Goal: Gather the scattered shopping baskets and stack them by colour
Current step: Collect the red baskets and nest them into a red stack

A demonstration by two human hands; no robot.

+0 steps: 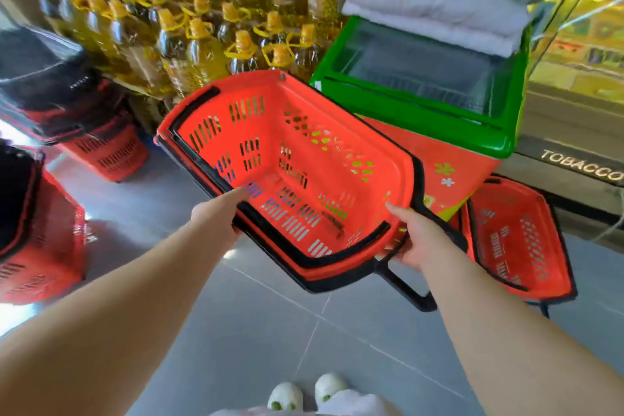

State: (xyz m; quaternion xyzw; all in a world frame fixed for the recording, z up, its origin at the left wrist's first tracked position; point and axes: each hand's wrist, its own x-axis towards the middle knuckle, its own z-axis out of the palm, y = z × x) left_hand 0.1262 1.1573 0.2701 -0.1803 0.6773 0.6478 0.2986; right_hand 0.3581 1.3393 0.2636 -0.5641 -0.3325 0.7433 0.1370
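1. Red basket is up off the grey floor, tilted, in front of the green-topped freezer.
2. Left hand clamps its near-left rim; right hand is wrapped round the near-right rim by the black handle.
3. Another red basket sits on the floor at right; red stacks stand at left.

Both hands outstretched, gripping.

Bright daylight, motion-blurred, edges warped
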